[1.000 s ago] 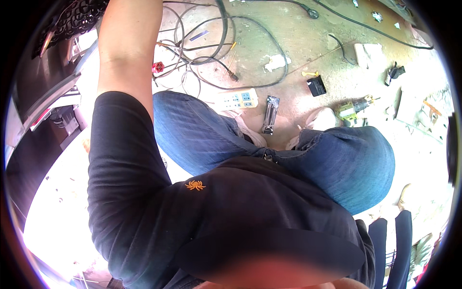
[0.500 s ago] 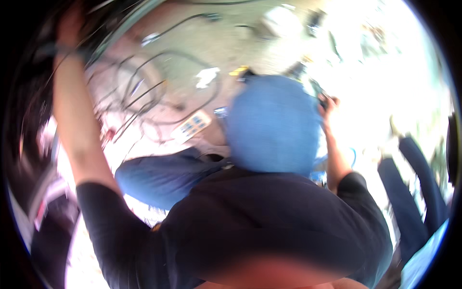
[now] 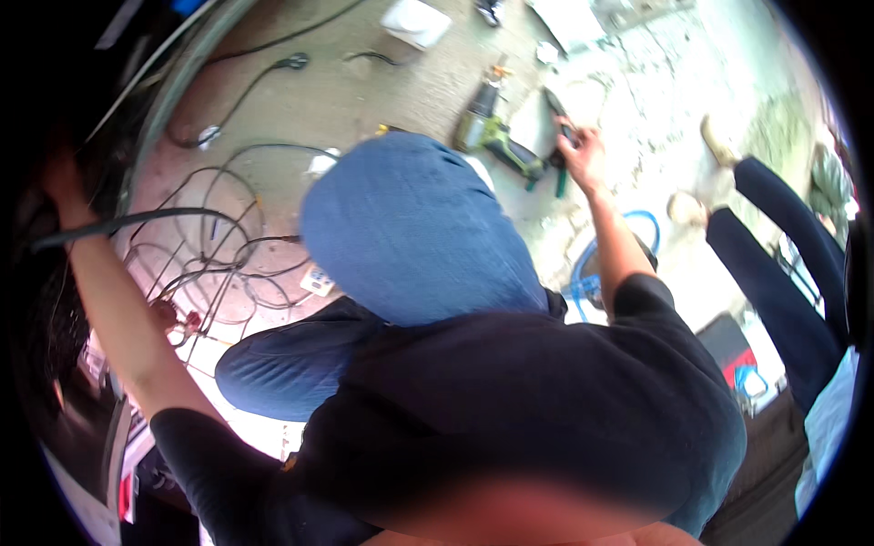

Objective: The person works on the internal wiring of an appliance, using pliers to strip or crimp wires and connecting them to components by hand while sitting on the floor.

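Note:
My right hand [image 3: 584,156] is closed around a pair of pliers [image 3: 561,178] with green grips, its dark jaws pointing away from me above the floor. Just left of it lies a green and black cordless power tool [image 3: 492,136], its slim nose pointing away. My left arm reaches far out to the left, and my left hand [image 3: 64,177] is inside a dark area. Its fingers are lost in shadow, so what it touches cannot be made out. A thick black cable [image 3: 150,217] crosses in front of the left wrist.
My raised knee [image 3: 410,218] fills the middle. Tangled cables [image 3: 228,227] and a white power strip [image 3: 317,280] lie on the left floor. A white box [image 3: 415,24] stands far off. Blue tubing [image 3: 583,264] lies by my right forearm. Another person's legs [image 3: 760,282] are at right.
The view has shifted and sharpened, and my knee now sits further left. The power tool shows more fully beside the right hand. My left hand appears lower in the picture.

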Tool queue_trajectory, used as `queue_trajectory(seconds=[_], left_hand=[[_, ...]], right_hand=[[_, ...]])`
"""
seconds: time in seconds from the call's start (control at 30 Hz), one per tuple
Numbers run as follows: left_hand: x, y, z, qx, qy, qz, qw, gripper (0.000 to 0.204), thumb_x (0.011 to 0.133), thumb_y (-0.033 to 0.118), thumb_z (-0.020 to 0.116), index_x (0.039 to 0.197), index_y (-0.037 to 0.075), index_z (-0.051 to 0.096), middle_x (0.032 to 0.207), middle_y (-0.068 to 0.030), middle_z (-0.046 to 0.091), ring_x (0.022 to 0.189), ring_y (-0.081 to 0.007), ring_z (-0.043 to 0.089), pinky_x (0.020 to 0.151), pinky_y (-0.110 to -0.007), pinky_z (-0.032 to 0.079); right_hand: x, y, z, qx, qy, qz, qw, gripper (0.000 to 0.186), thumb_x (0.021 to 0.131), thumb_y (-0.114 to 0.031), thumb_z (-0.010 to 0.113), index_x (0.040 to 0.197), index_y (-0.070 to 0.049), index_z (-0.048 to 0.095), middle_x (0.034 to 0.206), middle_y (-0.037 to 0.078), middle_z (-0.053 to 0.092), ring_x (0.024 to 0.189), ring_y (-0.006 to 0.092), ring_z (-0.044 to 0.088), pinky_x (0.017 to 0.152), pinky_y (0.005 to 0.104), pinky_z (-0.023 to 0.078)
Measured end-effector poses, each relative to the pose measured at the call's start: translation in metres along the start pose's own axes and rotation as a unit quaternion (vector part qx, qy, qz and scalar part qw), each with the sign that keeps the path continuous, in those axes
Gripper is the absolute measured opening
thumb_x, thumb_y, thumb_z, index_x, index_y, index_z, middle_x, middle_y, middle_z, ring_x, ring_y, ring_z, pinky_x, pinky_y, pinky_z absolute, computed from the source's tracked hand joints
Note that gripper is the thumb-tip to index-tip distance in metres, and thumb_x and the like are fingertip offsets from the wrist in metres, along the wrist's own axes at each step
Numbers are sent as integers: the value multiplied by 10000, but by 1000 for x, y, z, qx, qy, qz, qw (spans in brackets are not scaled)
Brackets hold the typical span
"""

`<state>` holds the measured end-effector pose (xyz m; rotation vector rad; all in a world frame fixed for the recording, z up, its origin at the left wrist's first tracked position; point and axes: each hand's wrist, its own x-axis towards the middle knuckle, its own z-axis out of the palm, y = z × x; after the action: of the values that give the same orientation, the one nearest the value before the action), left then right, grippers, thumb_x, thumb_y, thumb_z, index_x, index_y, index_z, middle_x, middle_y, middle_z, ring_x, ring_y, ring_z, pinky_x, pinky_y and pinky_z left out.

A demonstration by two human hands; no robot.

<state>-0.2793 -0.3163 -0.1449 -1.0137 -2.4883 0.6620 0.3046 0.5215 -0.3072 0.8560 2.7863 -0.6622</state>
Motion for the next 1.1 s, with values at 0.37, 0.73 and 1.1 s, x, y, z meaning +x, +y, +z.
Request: queue_trajectory(seconds=[0.37, 0.73, 1.1], left_hand=[[62, 131, -86, -195, 167, -241, 936, 272, 997, 170, 634, 1250, 85, 689, 1138, -158, 699, 1061, -334, 645, 936, -484, 499], [71, 126, -93, -370, 104, -342, 858, 439, 985, 221, 622, 1412, 124, 596, 1339, -163, 638, 1247, -329, 608, 1051, -459, 499], [61, 109, -62, -389, 183, -281, 858, 584, 906, 269, 761, 1415, 92, 534, 1327, -155, 637, 1222, -311, 625, 1018, -406, 527]], right_hand=[[34, -282, -55, 469, -369, -114, 794, 678, 863, -113, 662, 1496, 19, 458, 1344, 131, 618, 1271, 232, 568, 1092, 354, 417], [58, -568, -51, 287, -511, -291, 756, 522, 870, -130, 638, 1376, -27, 564, 1028, 64, 656, 832, 135, 606, 729, 278, 504], [62, -656, 8, 369, -368, -290, 802, 299, 806, -84, 623, 1102, -60, 658, 870, 58, 613, 684, 160, 542, 444, 345, 389]])
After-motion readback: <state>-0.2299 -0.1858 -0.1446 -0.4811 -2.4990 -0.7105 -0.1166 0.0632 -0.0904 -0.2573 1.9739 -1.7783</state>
